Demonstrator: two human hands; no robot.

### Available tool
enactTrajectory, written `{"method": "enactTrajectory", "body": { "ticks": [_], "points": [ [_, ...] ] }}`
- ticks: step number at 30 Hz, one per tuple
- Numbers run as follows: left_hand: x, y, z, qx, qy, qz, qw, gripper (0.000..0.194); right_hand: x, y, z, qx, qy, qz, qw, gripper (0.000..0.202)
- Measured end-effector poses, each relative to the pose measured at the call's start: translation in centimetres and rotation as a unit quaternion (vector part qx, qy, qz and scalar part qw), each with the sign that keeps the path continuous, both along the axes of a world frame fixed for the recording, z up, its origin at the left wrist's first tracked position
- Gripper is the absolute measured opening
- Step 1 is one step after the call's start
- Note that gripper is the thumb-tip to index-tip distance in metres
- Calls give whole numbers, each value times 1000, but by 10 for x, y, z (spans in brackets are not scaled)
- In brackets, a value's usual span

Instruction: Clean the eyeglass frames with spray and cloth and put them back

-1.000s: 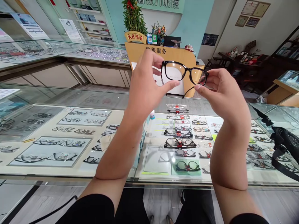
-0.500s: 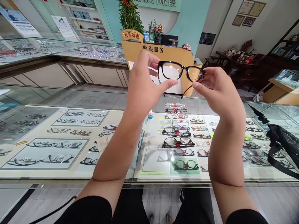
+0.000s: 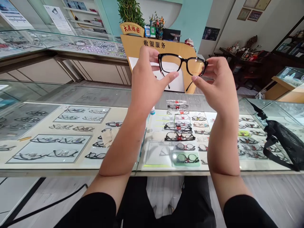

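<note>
A pair of black-framed eyeglasses (image 3: 183,59) is held up in the air above the glass display counter, both temples unfolded and pointing down and away. My left hand (image 3: 149,71) grips the left end of the frame, its thumb stretched along below the left lens. At the right end, my right hand (image 3: 215,82) pinches the frame, the thumb under the right lens and the fingers behind. Small lettering shows on the right lens. Under my hands, rows of eyeglasses (image 3: 180,136) lie in the counter, several with red tags at the bridge.
The glass counter (image 3: 95,173) spans the width in front of me. A black mesh bag (image 3: 286,142) with straps lies on its right side. Beyond stands a wooden cashier desk (image 3: 133,42) with a plant (image 3: 130,14). Another display case (image 3: 92,47) runs along the back left.
The view has shifted slightly, and the counter sits a little higher in the picture. The eyeglasses now look more level, with their front turned more squarely to me. Both hands keep their hold.
</note>
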State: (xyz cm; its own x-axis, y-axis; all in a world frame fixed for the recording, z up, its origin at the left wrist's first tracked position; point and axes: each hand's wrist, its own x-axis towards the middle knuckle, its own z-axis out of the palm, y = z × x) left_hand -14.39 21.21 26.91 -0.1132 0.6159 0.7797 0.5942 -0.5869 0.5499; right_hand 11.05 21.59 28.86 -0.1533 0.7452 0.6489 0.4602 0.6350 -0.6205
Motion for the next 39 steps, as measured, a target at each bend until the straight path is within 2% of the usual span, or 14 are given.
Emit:
{"method": "enactTrajectory", "body": {
  "ticks": [5, 9, 14, 17, 20, 24, 30, 39],
  "points": [
    [0, -6, -23, -11, -37, 9, 999, 76, 1, 0, -16, 21, -2, 22, 1000, 59],
    [-3, -24, -47, -6, -29, 28, 999, 74, -1, -7, -34, 31, 71, 45, 996, 55],
    [0, -34, -86, 83, -12, 41, 996, 71, -6, -13, -77, -35, 212, 48, 975, 45],
    [3, -33, -107, 94, 5, 63, 994, 68, -12, -9, -104, -75, 261, 52, 961, 46],
    [3, -32, -122, 86, 14, 63, 994, 68, -17, -5, -122, -114, 286, 57, 950, 51],
    [2, -34, -132, 76, 14, 57, 995, 70, -16, -2, -134, -144, 291, 77, 943, 50],
    [3, -36, -136, 25, 16, 57, 998, 70, -12, 8, -145, -219, 307, 115, 919, 49],
    [4, -38, -135, 32, 29, 49, 998, 71, -13, 6, -144, -236, 329, 136, 904, 42]
  ]
}}
